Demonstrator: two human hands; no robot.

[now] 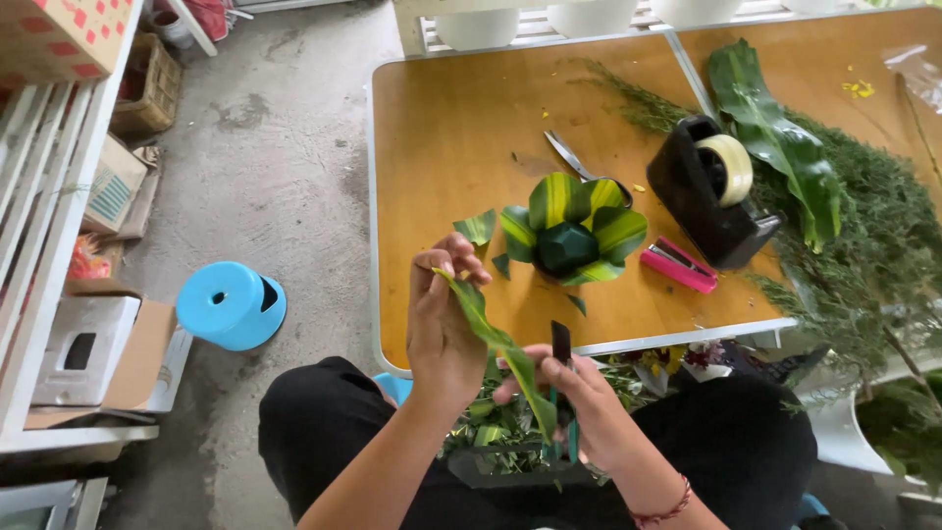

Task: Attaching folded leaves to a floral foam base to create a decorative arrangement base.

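My left hand (444, 319) pinches the upper end of a long striped green leaf (500, 344) held over my lap. My right hand (579, 402) grips green-handled scissors (561, 393), blades pointing up beside the leaf's lower part. On the wooden table (451, 128) in front stands a dark green foam block wrapped in folded striped leaves (571, 234). Small leaf offcuts (478, 228) lie to its left.
A second pair of scissors (579, 162), a black tape dispenser (711, 191) and a pink stapler (679, 265) lie on the table. Broad leaves and feathery greenery (844, 196) cover the right side. A blue stool (231, 304) and shelves with boxes (59, 245) stand left.
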